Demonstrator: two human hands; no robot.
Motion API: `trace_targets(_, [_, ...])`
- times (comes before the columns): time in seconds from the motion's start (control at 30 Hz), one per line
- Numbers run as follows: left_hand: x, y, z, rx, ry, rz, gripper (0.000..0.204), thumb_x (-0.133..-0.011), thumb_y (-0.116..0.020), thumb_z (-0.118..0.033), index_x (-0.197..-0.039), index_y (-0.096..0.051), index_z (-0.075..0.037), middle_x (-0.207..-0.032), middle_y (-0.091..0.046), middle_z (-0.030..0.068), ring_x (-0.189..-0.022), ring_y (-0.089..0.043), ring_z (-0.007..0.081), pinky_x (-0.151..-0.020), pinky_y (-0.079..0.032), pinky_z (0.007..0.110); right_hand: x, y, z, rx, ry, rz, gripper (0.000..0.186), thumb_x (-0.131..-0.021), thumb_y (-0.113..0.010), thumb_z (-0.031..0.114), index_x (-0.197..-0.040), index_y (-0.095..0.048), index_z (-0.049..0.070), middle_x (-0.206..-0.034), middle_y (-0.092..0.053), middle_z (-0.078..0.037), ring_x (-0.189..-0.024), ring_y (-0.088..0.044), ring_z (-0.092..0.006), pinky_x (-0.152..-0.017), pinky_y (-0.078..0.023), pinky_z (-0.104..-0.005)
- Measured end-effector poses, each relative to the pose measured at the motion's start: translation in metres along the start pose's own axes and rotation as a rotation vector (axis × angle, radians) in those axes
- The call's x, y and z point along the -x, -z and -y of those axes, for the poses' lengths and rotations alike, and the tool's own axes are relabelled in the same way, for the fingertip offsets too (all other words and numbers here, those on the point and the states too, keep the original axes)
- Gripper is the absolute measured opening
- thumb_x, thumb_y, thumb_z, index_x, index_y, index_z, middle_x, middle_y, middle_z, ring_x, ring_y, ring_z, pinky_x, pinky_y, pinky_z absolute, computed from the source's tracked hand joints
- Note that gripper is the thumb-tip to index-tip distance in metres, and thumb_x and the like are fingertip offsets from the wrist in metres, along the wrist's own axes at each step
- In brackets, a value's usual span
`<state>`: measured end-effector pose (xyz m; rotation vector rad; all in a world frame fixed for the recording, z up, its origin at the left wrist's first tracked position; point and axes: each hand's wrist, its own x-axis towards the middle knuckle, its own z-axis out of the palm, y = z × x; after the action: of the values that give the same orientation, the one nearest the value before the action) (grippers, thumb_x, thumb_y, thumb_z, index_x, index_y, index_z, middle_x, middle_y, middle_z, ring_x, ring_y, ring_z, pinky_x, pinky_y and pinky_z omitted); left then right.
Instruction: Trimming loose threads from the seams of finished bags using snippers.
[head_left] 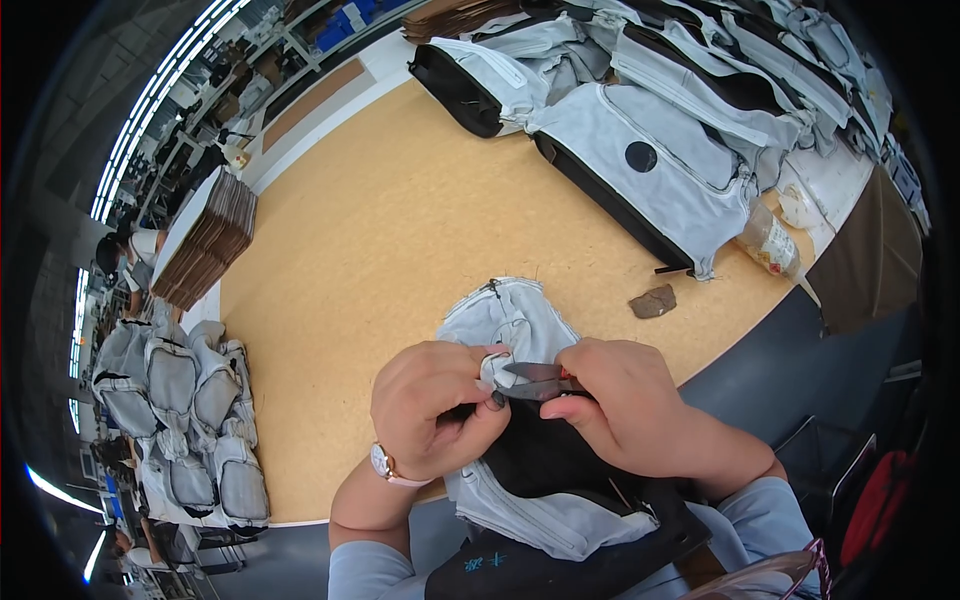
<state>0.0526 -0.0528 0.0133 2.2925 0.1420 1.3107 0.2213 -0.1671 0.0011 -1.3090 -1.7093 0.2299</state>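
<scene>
A light-grey fabric bag piece with black lining [505, 310] lies across the table's front edge and my lap. My left hand [430, 410], with a watch on the wrist, pinches a small pale fold of the piece near its middle, beside a small dark fitting. My right hand [630, 410] grips small metal snips [530, 378], whose blades lie at that fold, next to my left fingertips. Part of the snips' handle is hidden by my fingers. The black lining [540, 450] shows below my hands.
Grey bag pieces [640, 150] are heaped at the back right, beside a plastic bottle [770, 245] and a brown scrap [652, 300]. Stacked boards [205, 240] and more bag pieces [170, 400] line the left edge. A co-worker [128, 255] is beyond; a chair frame [830, 440] stands at right.
</scene>
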Motion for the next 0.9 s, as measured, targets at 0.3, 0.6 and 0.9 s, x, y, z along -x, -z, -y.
trace_targets(0.3, [0.005, -0.001, 0.001, 0.054, 0.048, -0.029, 0.029, -0.068, -0.068, 0.008, -0.091, -0.055, -0.006, -0.077, -0.061, 0.0092, -0.068, -0.061, 0.0225, -0.071, -0.061, 0.043, -0.001, 0.002, 0.003, 0.010, -0.001, -0.014, 0.026, -0.087, -0.066, 0.027, -0.087, -0.053, 0.005, -0.071, -0.054, -0.009, -0.059, -0.056, -0.0277, -0.051, -0.042, -0.0370])
trace_targets(0.6, [0.006, 0.000, 0.001, 0.121, 0.070, 0.004, 0.029, -0.070, -0.069, 0.006, -0.092, -0.055, -0.008, -0.080, -0.066, 0.0083, -0.070, -0.065, 0.0237, -0.067, -0.058, 0.038, -0.009, 0.009, 0.000, -0.021, 0.018, -0.003, 0.024, -0.085, -0.068, 0.025, -0.084, -0.053, 0.006, -0.069, -0.056, -0.009, -0.060, -0.057, -0.0289, -0.053, -0.043, -0.0387])
trace_targets(0.9, [0.003, 0.003, 0.000, 0.041, 0.022, 0.046, 0.032, -0.067, -0.072, 0.003, -0.091, -0.056, -0.011, -0.082, -0.069, 0.0079, -0.072, -0.070, 0.0245, -0.059, -0.051, 0.030, -0.009, 0.010, -0.001, 0.009, 0.085, -0.040, 0.025, -0.084, -0.070, 0.025, -0.076, -0.053, 0.007, -0.060, -0.052, -0.006, -0.050, -0.053, -0.0268, -0.048, -0.039, -0.0357])
